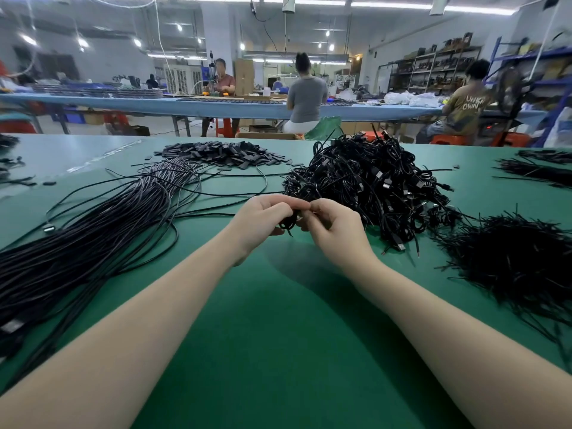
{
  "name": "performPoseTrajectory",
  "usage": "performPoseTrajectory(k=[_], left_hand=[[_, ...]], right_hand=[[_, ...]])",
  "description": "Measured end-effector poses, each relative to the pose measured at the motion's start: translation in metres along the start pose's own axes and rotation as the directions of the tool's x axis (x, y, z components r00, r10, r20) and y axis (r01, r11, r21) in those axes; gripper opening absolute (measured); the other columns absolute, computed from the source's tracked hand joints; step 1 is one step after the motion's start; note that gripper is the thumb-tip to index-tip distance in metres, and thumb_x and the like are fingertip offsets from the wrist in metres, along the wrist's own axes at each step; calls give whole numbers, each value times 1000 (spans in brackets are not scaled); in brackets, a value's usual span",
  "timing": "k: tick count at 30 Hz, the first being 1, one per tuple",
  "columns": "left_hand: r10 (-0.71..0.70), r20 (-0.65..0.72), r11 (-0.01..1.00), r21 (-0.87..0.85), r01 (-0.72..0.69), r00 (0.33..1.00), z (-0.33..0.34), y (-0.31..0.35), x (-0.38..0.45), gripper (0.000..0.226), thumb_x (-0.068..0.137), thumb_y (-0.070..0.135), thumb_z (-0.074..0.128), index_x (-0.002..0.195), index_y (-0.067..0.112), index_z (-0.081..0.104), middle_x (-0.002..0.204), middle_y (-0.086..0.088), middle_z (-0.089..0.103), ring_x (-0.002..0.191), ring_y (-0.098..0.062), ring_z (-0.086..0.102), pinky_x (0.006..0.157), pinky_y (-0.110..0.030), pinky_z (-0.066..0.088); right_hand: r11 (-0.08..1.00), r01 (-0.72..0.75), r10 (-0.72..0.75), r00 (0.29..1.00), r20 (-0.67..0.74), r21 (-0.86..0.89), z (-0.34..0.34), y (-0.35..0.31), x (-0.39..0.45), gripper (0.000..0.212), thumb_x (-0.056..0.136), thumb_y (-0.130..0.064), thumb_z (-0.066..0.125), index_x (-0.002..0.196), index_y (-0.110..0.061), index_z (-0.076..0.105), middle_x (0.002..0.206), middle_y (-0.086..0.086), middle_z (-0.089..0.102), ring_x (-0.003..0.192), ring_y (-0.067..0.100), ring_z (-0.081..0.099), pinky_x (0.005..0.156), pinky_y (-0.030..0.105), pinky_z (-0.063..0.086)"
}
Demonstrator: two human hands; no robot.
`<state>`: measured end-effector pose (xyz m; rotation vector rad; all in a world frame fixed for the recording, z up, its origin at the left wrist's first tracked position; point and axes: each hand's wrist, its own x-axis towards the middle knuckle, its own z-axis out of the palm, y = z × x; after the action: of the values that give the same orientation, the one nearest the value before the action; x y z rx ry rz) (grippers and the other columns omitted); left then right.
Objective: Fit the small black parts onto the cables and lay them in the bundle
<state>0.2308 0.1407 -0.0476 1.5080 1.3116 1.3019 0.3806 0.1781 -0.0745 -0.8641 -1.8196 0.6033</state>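
Above the green counter (278,305), the left hand (263,221) and right hand (334,230) meet, fingers curled and pinching a thin black coiled cable (288,225). Left lies the long bundle of straight black cables (93,243); beyond it, the heap of small black parts (223,153).

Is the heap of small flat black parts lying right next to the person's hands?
No, the heap of small black parts lies at the far side of the green table, well beyond the left hand and right hand.

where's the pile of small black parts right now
In the head view the pile of small black parts lies at the far left-centre of the green table, beyond the straight cable bundle, left of the tangled cable heap.
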Motion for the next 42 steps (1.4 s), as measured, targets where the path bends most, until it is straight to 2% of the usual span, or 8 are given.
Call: performPoseTrajectory(k=[9, 14, 19, 27, 32, 36, 39, 42], left_hand=[[38, 3, 999, 10, -38, 999, -2, -1, 0, 46, 89, -6, 41, 98, 27, 72, 87, 12, 74, 74, -11, 72, 50, -15, 46], [79, 16, 993, 91, -80, 997, -6, -8, -3, 35, 87, -7, 56, 104, 20, 71, 91, -11, 73, 79, -12, 65, 66, -18, 51], [195, -47, 948, 264, -176, 980, -5, -13, 0, 13, 83, 15, 73, 85, 27, 70, 88, 2, 66, 78, -4, 59, 75, -15, 45], [-129, -90, 965, -241, 104, 988, 12, -3, 0, 20, 93, 23, 61, 101, 29, 44, 68, -1, 67, 53, -11, 61, 44, -20, 42], [-227, -6, 895, -397, 206, 974, 8, 2, -1, 16, 97, 17, 50, 95, 24, 65, 66, 2, 59, 50, -13, 61, 40, -16, 40], [-75, 32, 983, -166, 79, 997, 2, -7, -2, 36, 93, 4, 45, 104, 28, 69, 80, 3, 69, 69, -16, 64, 66, -27, 47], [122, -14, 986, 113, -120, 992, -1, -13, -4, 37, 87, 3, 65, 107, 35, 68, 105, -2, 66, 85, -13, 62, 80, -18, 50], [230, -56, 963, 156, -219, 971, -3, -15, -4, 25, 84, 10, 72, 100, 29, 70, 104, 10, 66, 90, -1, 63, 82, -8, 46]], right_hand=[[973, 141, -151, 988, -43, -181, -3, -7, 1, 10, 91, -8, 57, 84, -9, 64, 69, 1, 62, 61, 18, 52, 60, 31, 44], [934, 185, -192, 981, 9, -305, -4, -4, 0, 10, 92, -10, 55, 86, -7, 63, 71, 4, 61, 64, 20, 48, 61, 38, 44], [943, 197, -194, 980, 37, -268, -6, -3, -1, 11, 88, -2, 54, 86, -7, 64, 77, 7, 66, 70, 26, 58, 65, 39, 47], [801, 340, -374, 927, 31, -492, -7, -10, -2, 10, 88, -4, 55, 79, -1, 59, 66, 12, 57, 61, 34, 52, 53, 37, 41], [705, 431, -449, 886, 116, -563, -5, -17, -5, 4, 79, 3, 58, 77, 2, 61, 65, 13, 57, 59, 35, 53, 54, 35, 42], [817, 328, -364, 931, 16, -475, -4, -11, -8, 7, 85, 0, 56, 82, 2, 62, 69, 13, 60, 64, 36, 53, 53, 39, 41], [867, 275, -303, 953, 0, -416, -4, -8, -8, 9, 87, -2, 55, 86, 0, 63, 74, 12, 61, 69, 33, 53, 59, 46, 44], [881, 291, -311, 951, 9, -372, -2, -9, -8, 7, 87, -1, 55, 84, -3, 62, 72, 7, 60, 69, 31, 54, 59, 44, 43]])
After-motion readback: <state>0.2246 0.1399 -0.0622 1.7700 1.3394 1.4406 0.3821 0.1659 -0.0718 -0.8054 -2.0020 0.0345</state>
